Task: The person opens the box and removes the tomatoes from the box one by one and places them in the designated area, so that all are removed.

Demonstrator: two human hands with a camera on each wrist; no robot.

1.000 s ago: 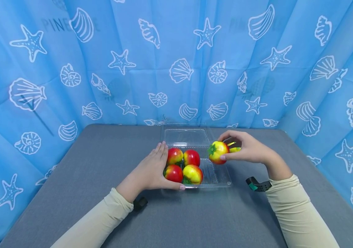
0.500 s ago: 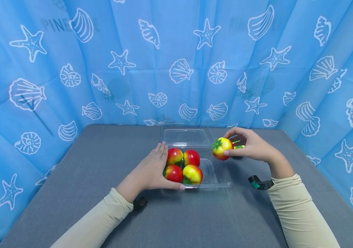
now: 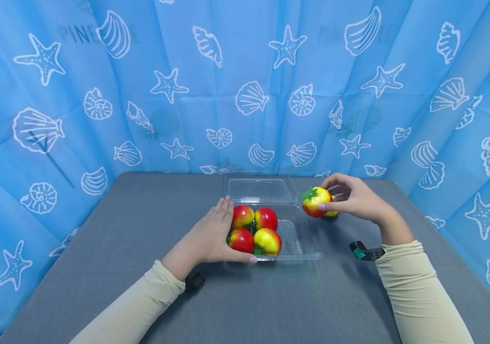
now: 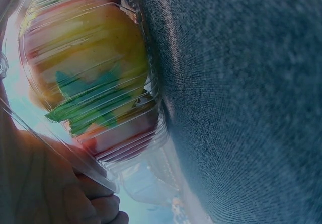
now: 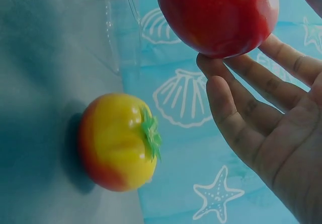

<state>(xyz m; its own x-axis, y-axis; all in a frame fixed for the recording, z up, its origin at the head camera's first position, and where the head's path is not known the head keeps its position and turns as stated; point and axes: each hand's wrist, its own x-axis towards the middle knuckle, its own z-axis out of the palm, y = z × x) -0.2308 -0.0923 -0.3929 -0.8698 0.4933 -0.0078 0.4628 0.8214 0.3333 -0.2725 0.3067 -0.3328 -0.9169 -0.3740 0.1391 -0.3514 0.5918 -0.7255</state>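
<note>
My right hand [image 3: 358,198] holds a red-and-yellow toy tomato [image 3: 316,201] with a green leafy top between thumb and fingers, just right of a clear plastic container [image 3: 303,256]. In the right wrist view, the red underside of this held tomato [image 5: 216,17] shows above the fingers. Another tomato [image 5: 118,142] rests on the table, partly hidden behind the held one in the head view. My left hand [image 3: 210,236] rests against the container's left side, fingers straight, thumb along its front edge. Several tomatoes [image 3: 266,219] sit in the container's left part.
The container's clear lid [image 3: 257,189] lies folded back behind it. A grey cloth [image 3: 279,306] covers the table. Along the back and sides hangs a blue curtain [image 3: 245,57] with white shells and starfish.
My right hand has carried its tomato rightward and slightly away, from over the container's right edge to beyond it, near the other tomato. The left hand and container stay put.
</note>
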